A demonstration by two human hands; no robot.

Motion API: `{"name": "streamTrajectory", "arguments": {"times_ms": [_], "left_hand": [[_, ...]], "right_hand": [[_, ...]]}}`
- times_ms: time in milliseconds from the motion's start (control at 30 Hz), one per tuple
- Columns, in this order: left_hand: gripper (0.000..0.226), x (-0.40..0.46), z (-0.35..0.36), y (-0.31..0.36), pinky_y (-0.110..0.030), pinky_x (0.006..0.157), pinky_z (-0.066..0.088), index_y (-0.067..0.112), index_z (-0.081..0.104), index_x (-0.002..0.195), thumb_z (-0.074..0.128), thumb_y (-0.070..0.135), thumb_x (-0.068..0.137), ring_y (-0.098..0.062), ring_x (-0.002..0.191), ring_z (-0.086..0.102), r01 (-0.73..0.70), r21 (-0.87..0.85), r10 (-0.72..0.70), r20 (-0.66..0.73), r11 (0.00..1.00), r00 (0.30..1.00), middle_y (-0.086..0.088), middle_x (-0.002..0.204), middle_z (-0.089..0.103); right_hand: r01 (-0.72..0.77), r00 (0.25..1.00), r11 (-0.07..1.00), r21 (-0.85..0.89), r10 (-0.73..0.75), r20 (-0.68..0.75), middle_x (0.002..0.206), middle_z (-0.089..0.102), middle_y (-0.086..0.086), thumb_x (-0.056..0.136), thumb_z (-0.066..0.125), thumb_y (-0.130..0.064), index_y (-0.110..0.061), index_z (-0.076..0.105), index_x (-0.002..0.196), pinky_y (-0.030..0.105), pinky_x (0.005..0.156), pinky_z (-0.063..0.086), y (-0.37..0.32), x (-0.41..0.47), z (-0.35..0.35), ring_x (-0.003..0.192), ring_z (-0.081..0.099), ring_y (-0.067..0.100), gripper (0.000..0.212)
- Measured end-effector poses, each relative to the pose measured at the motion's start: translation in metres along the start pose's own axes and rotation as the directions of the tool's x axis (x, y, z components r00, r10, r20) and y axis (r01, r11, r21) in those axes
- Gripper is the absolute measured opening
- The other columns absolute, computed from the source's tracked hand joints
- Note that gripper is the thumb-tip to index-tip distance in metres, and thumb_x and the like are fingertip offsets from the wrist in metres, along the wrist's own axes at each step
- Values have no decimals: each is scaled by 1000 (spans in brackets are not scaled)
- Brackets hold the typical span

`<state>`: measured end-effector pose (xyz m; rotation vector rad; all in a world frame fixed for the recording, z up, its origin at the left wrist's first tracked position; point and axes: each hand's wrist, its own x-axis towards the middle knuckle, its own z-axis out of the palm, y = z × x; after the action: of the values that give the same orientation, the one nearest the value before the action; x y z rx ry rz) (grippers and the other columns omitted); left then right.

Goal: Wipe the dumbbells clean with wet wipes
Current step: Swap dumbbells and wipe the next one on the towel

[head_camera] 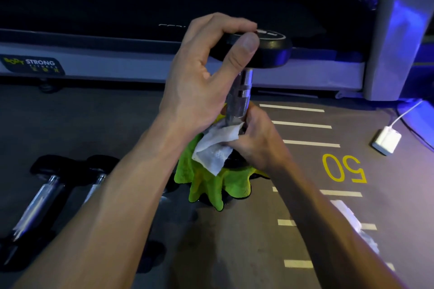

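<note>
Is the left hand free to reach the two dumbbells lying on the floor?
Probably not yet: the left hand grips the upright dumbbell's top, steadying it. The two lying dumbbells sit unobstructed beside it.

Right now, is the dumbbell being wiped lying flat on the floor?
No, the dumbbell stands upright on a green cloth.

Dumbbell (244, 91) lower head: mostly hidden by the right hand (256, 138), wet wipe (216, 145) and green cloth (211, 185).
Handle base: covered by wipe.
Top head marking: partly covered by left hand (206, 73), unreadable.
Floor dumbbells (42, 197): near ends masked by the left forearm.
Treadmill (164, 54): cropped by frame edges.
</note>
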<state>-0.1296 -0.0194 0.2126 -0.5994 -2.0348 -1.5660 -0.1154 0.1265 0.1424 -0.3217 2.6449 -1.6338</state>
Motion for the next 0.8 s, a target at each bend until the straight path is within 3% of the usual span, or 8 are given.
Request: {"name": "streamTrajectory", "arguments": {"times_ms": [67,133,200,333,467,633,733,800], "left_hand": [[15,0,0,1,-24,100,46,30,66,117,59,34,104,-9,117,61,5,1,-5,-6,1000,1000,8,120,58],[16,0,1,0,-25,100,47,29,67,117,60,34,104,-9,116,61,13,-2,-13,-24,1000,1000,8,120,58],[16,-1,1,0,-27,101,47,27,68,118,60,33,104,-9,116,61,11,3,-11,-33,1000,999,5,121,59],[16,-4,1,2,-25,101,45,25,68,117,62,31,104,-10,117,60,-1,8,2,-18,1000,1000,3,122,58],[18,-7,-2,3,-25,103,45,26,69,118,63,33,103,-10,119,60,12,9,-11,-23,1000,1000,3,123,58],[19,-11,-2,5,-21,103,44,25,68,119,64,33,102,-9,121,58,-8,-5,8,-6,1000,1000,-2,127,58],[18,-12,4,8,-16,103,42,27,68,118,65,33,101,-4,122,56,-24,14,24,3,1000,1000,-5,128,58],[19,-10,3,7,-21,103,44,26,69,118,64,34,101,-6,121,58,-9,4,9,-13,1000,1000,-3,126,58]], "right_hand": [[-45,999,998,46,45,-2,89,76,2,79,77,-19,-16,63,99,38,72,59,-3,-5,5,81,72,18,25],[-106,988,994,4,106,-111,89,76,-3,79,76,-15,-22,63,99,44,77,60,-4,-8,15,84,72,17,25],[-135,965,990,-44,122,-234,87,75,-6,75,74,-23,-24,63,96,47,77,59,-3,-8,26,85,71,18,24],[-167,940,983,-74,136,-313,82,74,-3,74,66,-37,-21,62,89,47,75,58,-5,-8,31,82,69,24,23],[-147,966,988,-54,132,-225,84,73,-3,68,60,-41,-23,60,95,52,76,58,-7,-8,29,83,69,27,32],[-152,988,988,37,153,-32,88,78,0,82,65,-1,-12,68,100,31,73,59,-2,-11,11,79,71,12,22],[-125,980,992,-15,121,-155,80,76,0,77,71,-19,-16,68,93,48,71,60,1,-5,20,73,64,11,17],[-112,968,993,-28,103,-229,71,68,-6,73,64,-32,-21,61,92,51,64,55,-5,-3,27,66,52,14,23]]}}
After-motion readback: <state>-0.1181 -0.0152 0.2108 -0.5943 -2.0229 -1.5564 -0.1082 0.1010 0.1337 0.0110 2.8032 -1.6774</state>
